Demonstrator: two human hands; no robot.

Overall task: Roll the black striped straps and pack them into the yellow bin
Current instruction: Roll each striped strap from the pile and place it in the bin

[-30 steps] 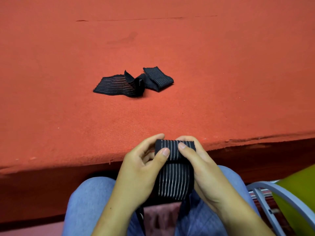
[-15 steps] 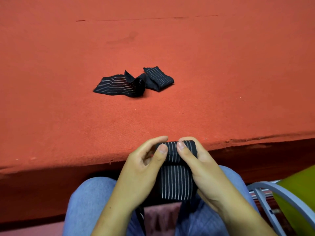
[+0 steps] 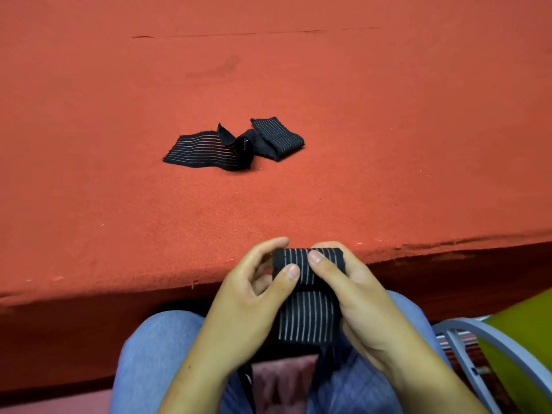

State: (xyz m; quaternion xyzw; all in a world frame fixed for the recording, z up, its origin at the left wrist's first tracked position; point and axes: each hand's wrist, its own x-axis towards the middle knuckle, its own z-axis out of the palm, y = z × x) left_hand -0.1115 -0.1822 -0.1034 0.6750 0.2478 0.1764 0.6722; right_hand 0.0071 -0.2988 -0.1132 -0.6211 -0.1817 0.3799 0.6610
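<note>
strap [image 3: 309,312] roll pinched by left hand [image 3: 248,309] and right hand [image 3: 361,300], lower centre
roll axis left-right, tail hangs toward frame bottom; yellow bin [image 3: 522,339] lower right, nearer right hand

Two hands: left hand [image 3: 248,306] and right hand [image 3: 367,297]. One strap [image 3: 307,318] between them, two touching strap pieces [image 3: 209,150] [image 3: 279,138] on the worktop [image 3: 388,144]. One yellow bin [image 3: 522,339].

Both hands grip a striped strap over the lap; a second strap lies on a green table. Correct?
No. The head view shows the table is red, not green. The left hand and right hand do grip one strap; the second strap lies on the table.
</note>
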